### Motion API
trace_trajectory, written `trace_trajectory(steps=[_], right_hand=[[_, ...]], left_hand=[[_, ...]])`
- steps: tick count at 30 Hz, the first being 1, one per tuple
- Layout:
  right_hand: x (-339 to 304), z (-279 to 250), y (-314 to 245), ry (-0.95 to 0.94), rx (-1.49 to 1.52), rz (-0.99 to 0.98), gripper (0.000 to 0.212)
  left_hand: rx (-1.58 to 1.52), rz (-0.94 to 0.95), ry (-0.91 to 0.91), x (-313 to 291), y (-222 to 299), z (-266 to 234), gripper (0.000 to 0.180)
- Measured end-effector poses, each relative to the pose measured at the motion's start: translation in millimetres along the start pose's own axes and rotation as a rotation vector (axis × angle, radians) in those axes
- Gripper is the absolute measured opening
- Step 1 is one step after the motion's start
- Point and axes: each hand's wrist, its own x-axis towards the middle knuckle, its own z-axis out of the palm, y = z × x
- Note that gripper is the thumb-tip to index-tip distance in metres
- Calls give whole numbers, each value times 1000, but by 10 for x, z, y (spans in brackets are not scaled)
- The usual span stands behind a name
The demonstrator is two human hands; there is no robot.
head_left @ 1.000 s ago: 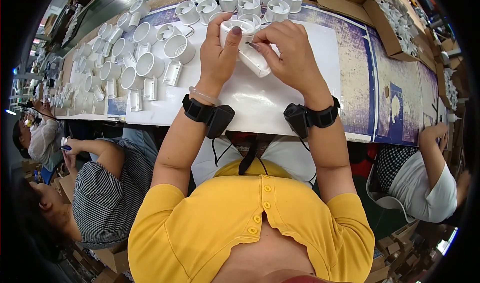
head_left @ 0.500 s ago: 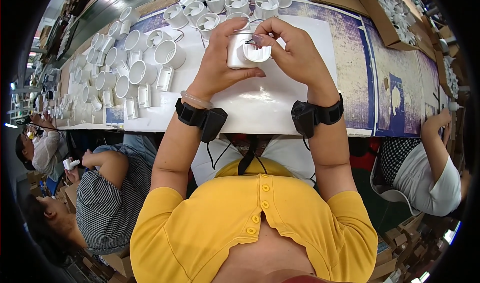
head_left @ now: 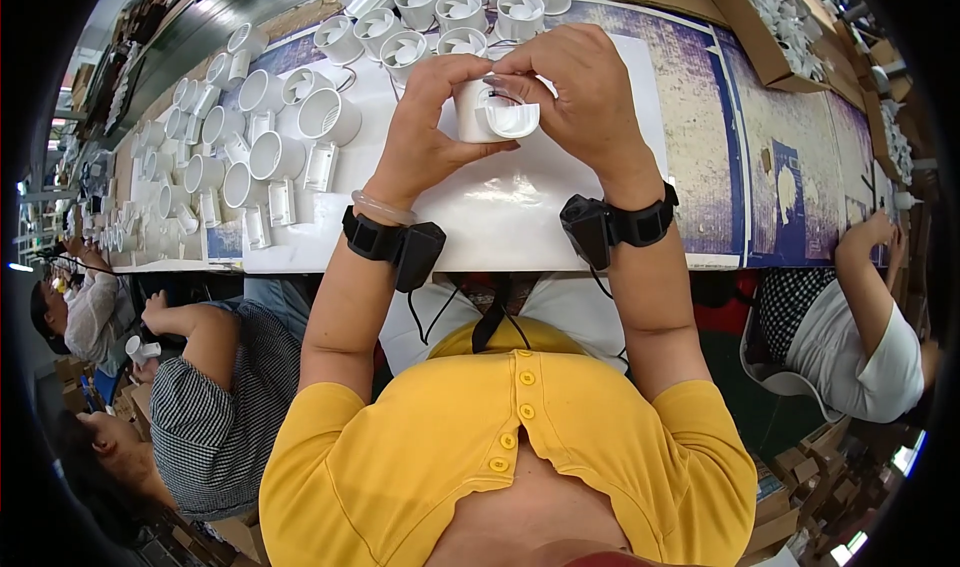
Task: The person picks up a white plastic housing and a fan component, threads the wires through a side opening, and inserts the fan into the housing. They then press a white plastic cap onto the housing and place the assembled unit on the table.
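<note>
Above the near part of the table, both my hands hold a white plastic fan housing [head_left: 474,117], a round cup with a half-round side box [head_left: 513,121] facing right. My left hand [head_left: 428,117] wraps around its left side, thumb below and fingers over the top. My right hand [head_left: 580,92] is closed against the upper right, fingers curled at the far rim. Its thumb presses by thin dark and red wires [head_left: 508,96] at the opening of the side box. The inside of the cup is hidden from here.
Several white cups with fan blades [head_left: 460,12] stand at the back. Open white cups [head_left: 276,155] and small white brackets [head_left: 321,167] fill the left. A cardboard box [head_left: 765,42] of white parts sits at back right. Co-workers sit left [head_left: 225,407] and right [head_left: 845,317].
My right thumb and fingers have shifted from pinching the wires up off the side box to pressing closer against the housing. Fewer wires show now. The view has shifted slightly.
</note>
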Motion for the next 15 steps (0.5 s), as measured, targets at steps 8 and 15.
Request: trace_trajectory(steps=[8,15], right_hand=[[-15,2,59,-32,16,72,9],[-42,-14,37,-81,324,476,12]], left_hand=[[-13,-19,-22,-46,55,80,66],[-65,164,32,-35,38,115,61]])
